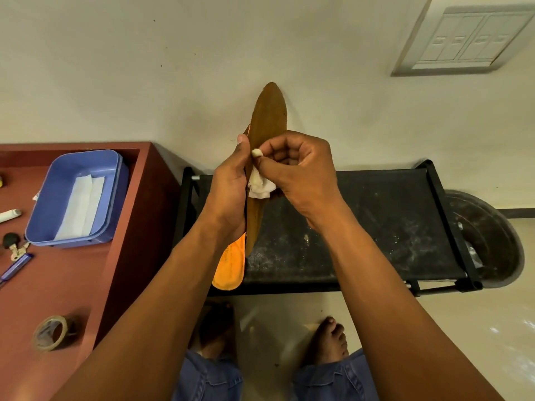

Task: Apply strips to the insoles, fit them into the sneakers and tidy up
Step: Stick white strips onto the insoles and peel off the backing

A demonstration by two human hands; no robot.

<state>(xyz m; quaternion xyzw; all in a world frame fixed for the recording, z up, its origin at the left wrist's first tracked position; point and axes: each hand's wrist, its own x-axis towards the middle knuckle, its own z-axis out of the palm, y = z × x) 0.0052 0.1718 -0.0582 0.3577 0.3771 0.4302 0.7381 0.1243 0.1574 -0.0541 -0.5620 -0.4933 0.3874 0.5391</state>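
Note:
My left hand (231,186) grips a pair of insoles held upright in front of me. The brown underside of one insole (269,117) faces right, and an orange insole (230,264) sticks out below my palm. My right hand (301,166) pinches a crumpled white strip (259,185) against the brown insole's middle. More white strips (79,206) lie flat in a blue plastic tray (58,175) on the red table at the left. No sneakers are in view.
On the red table (86,273) lie a brown tape roll (50,332), keys (14,246), a blue pen (16,267) and a small white tube (10,215). A black dusty rack (376,221) stands below my hands, a dark basin (489,241) to its right. My bare feet (331,340) are on the floor.

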